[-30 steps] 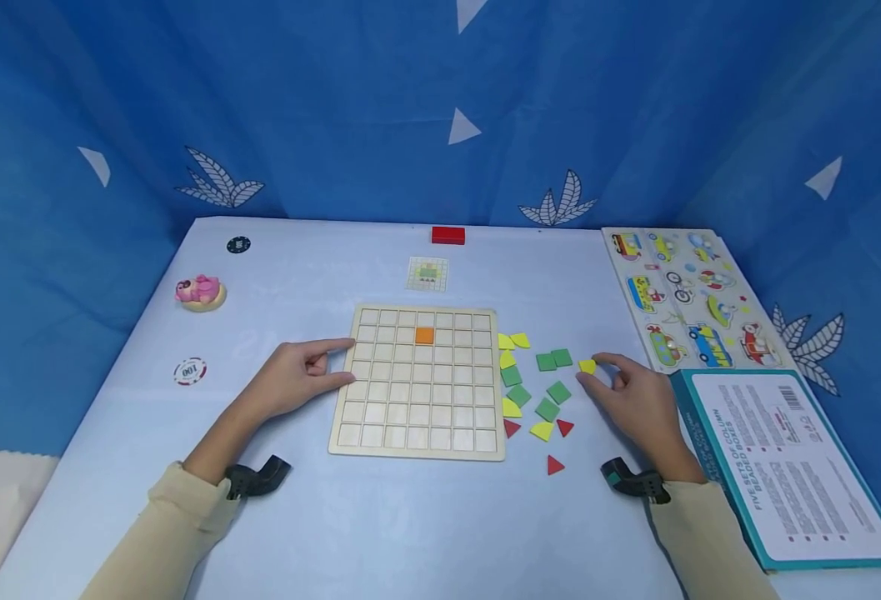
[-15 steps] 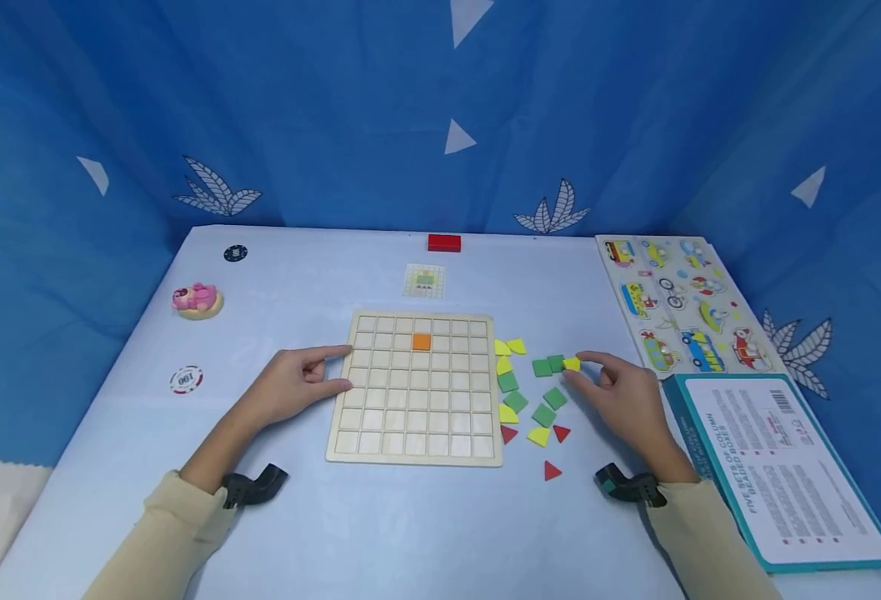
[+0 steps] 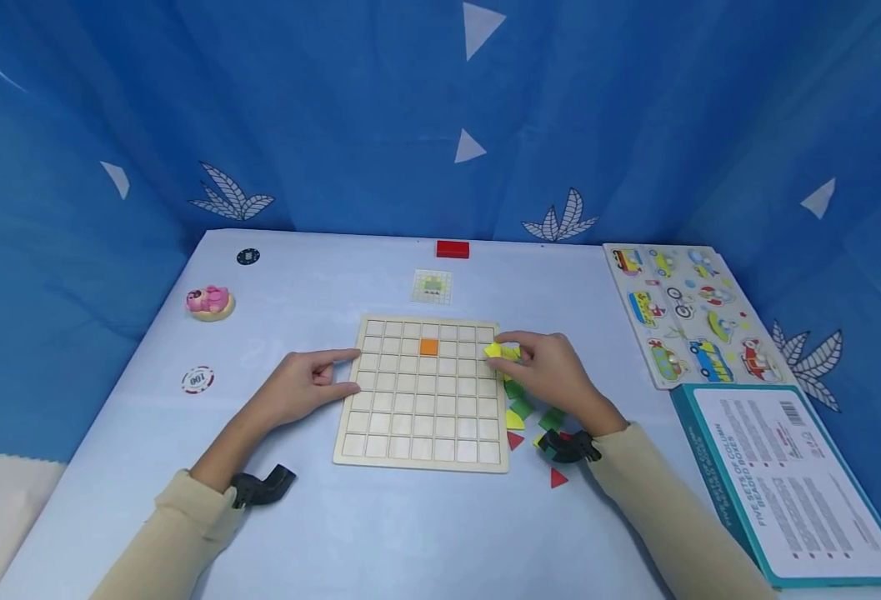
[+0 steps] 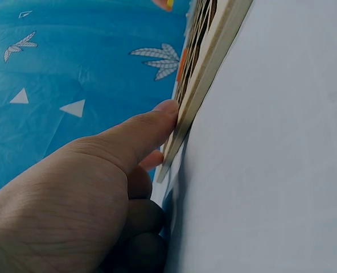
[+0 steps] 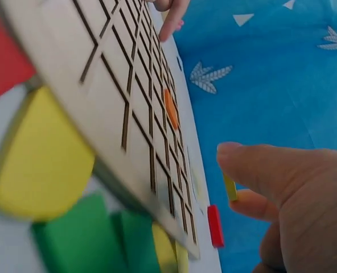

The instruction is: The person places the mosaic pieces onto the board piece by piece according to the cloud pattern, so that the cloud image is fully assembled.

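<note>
A square wooden grid board lies on the table with one orange square tile in a cell near its top. At the board's left edge is my left hand, its straight thumb and index finger touching the rim, spread apart; the left wrist view shows the other fingers folded. Between thumb and index finger, my right hand pinches a yellow rounded tile above the board's upper right edge. Beneath the right hand lie green tiles, yellow tiles and red triangles, some hidden by hand and wrist.
A small pattern card and a red block lie behind the board. To the left are a pink figurine and two poker chips. A picture puzzle board and a teal box occupy the right side.
My right hand has carried the yellow tile leftward from beyond the loose tiles to the board's upper right edge. The left hand stays at the board; the head view has shifted slightly.
</note>
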`<state>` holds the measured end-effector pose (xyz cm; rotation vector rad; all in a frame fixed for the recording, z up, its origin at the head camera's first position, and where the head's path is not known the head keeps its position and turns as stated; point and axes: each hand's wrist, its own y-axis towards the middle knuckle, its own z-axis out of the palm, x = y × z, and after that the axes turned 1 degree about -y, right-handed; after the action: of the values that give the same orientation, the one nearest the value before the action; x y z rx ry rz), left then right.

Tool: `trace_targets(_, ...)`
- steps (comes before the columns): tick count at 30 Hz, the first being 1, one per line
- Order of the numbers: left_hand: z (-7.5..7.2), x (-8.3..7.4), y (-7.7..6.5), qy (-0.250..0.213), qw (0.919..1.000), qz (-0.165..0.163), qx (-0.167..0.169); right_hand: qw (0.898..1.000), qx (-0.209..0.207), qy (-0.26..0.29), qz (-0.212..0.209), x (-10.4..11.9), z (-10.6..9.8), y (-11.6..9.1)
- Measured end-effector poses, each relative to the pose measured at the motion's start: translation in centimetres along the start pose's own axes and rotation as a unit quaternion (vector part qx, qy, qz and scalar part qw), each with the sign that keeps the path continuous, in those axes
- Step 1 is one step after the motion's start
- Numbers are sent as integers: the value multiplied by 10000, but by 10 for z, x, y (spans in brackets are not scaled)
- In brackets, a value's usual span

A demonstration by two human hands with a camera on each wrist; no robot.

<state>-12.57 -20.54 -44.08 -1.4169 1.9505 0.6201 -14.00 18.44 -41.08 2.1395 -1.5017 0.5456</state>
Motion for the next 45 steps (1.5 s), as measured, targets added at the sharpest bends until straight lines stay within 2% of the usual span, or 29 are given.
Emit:
trace_targets(8,-1,-2,0,-5,10000,7,-27,9941,887,312,-537,11,18,38)
trace_targets(14,0,-2,-1,12,10000,32,-31,9894,1307,424,-476,13,26,51)
trace_targets(28,0,-2,1,39,10000,35,-5,9879,1385,161,-684,8,35,54)
trace_targets(33,-2,-2,0,11,10000,24,-46,9885,1274,115,-805,11,37,55)
trace_targets(36,-1,-1,-1,8,9999,21,-111,9894,1252,105,-727,11,37,54)
trace_targets(41,5,1,0,8,10000,41,23,9901,1322,41,-473,9,36,49)
trace_targets(45,4,0,-1,58,9999,100,-100,9912,1206,319,-452,8,34,49)
